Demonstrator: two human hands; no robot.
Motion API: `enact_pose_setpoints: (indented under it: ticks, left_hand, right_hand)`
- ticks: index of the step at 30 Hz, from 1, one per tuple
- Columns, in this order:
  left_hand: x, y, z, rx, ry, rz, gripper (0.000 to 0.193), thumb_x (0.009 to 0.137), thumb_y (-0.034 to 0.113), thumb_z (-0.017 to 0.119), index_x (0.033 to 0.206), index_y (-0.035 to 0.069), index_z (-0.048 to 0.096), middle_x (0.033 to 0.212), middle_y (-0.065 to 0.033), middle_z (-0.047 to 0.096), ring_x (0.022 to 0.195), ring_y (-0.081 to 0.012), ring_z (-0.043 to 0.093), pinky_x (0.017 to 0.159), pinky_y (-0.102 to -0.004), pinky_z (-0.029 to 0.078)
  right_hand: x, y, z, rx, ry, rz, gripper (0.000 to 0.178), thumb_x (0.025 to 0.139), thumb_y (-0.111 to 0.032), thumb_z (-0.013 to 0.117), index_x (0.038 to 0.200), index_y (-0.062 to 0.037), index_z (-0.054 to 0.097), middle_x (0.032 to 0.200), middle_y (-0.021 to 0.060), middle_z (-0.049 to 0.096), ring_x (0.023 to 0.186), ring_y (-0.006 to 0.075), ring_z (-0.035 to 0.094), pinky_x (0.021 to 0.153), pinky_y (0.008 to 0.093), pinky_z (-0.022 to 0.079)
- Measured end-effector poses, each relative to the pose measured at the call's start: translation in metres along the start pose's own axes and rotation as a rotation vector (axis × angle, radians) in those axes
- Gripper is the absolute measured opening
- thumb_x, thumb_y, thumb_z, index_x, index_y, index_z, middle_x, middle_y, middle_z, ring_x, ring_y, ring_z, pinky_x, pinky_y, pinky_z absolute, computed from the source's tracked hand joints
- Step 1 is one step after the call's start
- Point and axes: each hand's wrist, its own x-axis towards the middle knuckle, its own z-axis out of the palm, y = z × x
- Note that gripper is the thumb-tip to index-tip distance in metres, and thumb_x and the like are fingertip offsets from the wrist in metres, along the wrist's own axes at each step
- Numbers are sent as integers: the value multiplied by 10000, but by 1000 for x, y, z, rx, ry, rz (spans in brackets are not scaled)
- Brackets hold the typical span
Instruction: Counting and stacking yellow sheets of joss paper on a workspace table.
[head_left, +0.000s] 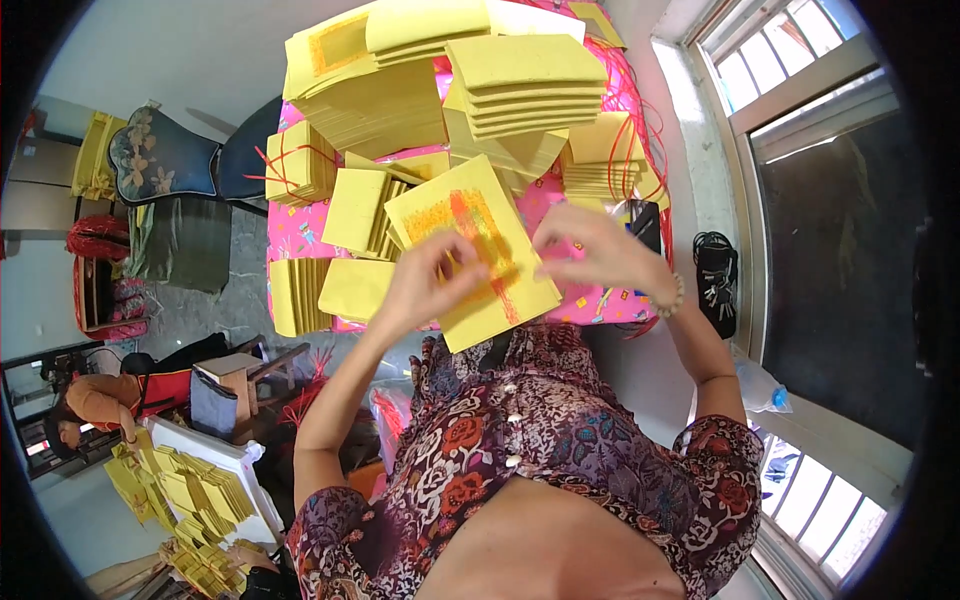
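A stack of yellow paper sheets [418, 212], with an orange and red print on its top sheet, lies tilted at the near edge of the table. My left hand [432, 282] is over its left half, thumb and forefinger curled toward each other in a pinch. Beside the stack's right edge, my right hand [600, 248] has its fingers bent together toward the thumb; a beaded bracelet [672, 296] circles that wrist. Both hands are slightly blurred, and anything in their fingertips is too small to make out.
Folded yellow paper bundles [525, 85] are piled high at the back of the pink tablecloth [300, 232]. A bundle tied with red string [298, 165] sits at left. Red strings hang at the right edge. A person [110, 400] works at lower left beside more yellow paper [205, 490].
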Motion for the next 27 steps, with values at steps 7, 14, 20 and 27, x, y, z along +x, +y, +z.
enact_pose_setpoints:
  ticks: [7, 14, 20, 27]
  left_hand:
    - [-50, 2, 35, 397, -145, 79, 588, 664, 340, 882, 1077, 83, 550, 971, -107, 554, 884, -328, 602, 727, -442, 507]
    - [-52, -10, 39, 237, -64, 74, 405, 718, 231, 859, 993, 67, 612, 864, -95, 552, 761, -288, 598, 669, -390, 497]
    - [-51, -11, 36, 61, -100, -91, 264, 773, 206, 834, 908, 48, 671, 784, -51, 544, 680, -160, 571, 621, -303, 464]
    - [-51, -13, 38, 50, -79, -99, 232, 802, 197, 815, 894, 42, 668, 787, -45, 554, 666, -140, 567, 603, -288, 452]
  right_hand:
    - [-22, -8, 50, -97, -252, 30, 426, 725, -275, 825, 983, -75, 551, 958, 85, 524, 952, 298, 551, 787, 402, 466]
    - [-20, 1, 48, -28, -243, 5, 366, 757, -265, 801, 944, -73, 551, 957, 79, 531, 968, 286, 556, 790, 409, 470]
    - [-20, 11, 46, 90, -309, 58, 289, 820, -296, 763, 932, -67, 626, 944, 74, 556, 962, 265, 551, 873, 384, 427]
    - [-19, 12, 48, 153, -314, 90, 268, 857, -334, 734, 907, -82, 658, 929, 71, 551, 958, 261, 548, 868, 379, 422]
